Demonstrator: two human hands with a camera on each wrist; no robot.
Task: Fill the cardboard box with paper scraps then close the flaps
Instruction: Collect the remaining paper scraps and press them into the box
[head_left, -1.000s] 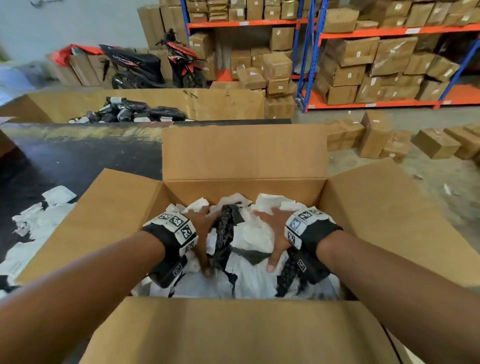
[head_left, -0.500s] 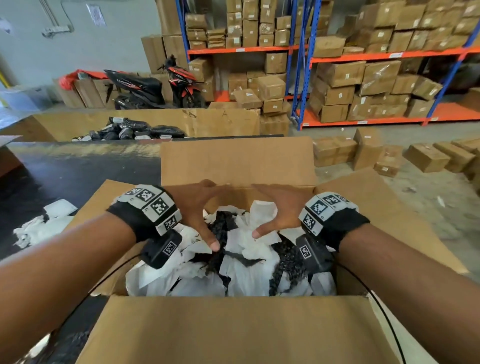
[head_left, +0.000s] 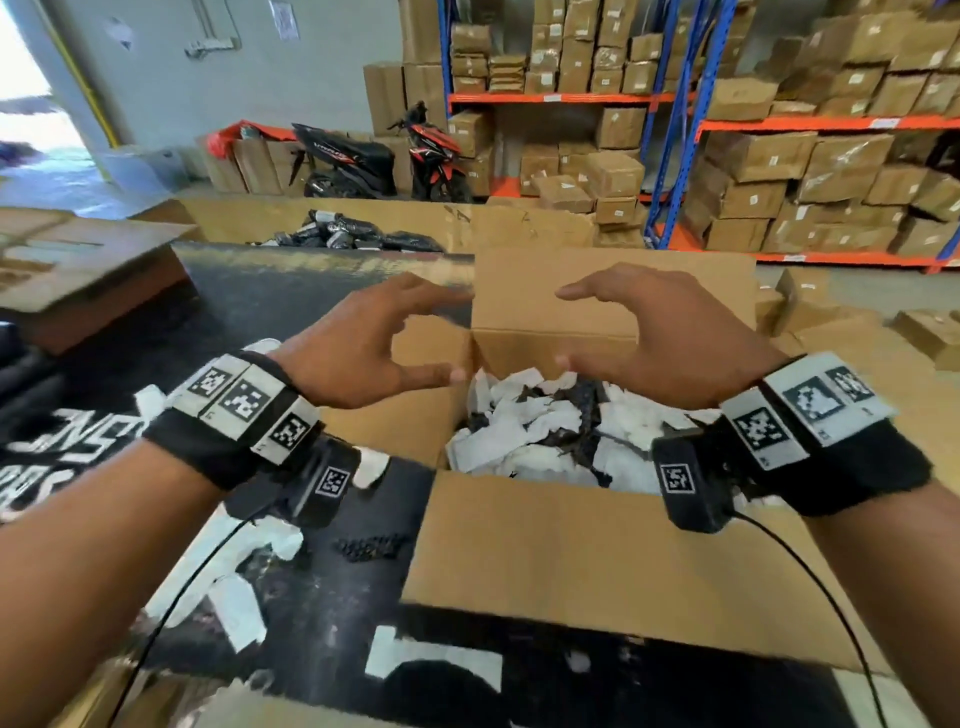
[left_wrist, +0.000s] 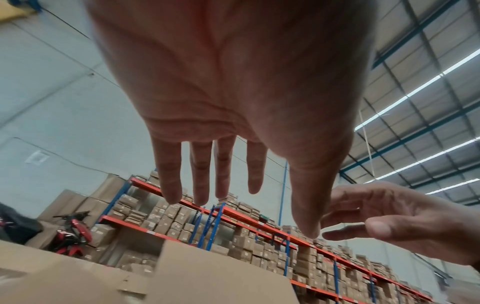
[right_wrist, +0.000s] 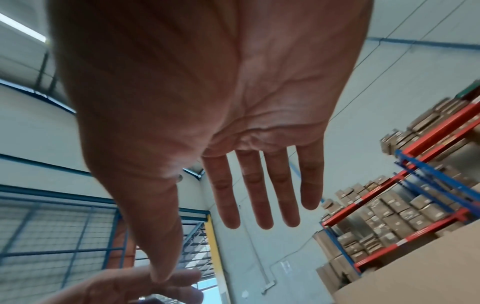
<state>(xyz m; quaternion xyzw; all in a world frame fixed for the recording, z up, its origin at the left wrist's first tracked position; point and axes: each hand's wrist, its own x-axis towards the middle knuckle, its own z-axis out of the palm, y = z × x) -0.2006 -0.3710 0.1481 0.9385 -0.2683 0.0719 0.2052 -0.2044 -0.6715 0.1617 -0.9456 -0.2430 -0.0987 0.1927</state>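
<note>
A brown cardboard box stands on the dark table with its flaps open. White and black paper scraps fill it near to the rim. My left hand hovers above the box's left flap, fingers straight and spread, empty. My right hand hovers over the far flap, also spread and empty. In the left wrist view my left hand shows a bare palm, with the right hand beside it. The right wrist view shows my right hand with fingers straight and nothing in it.
Loose white scraps and a strip of black beads lie on the table left of the box. A large open carton with dark packets stands behind. Shelves of boxes and parked motorbikes fill the background.
Both hands rose out of the box from pressing the scraps and now hover spread above it. The head view swung left, so the box sits further right.
</note>
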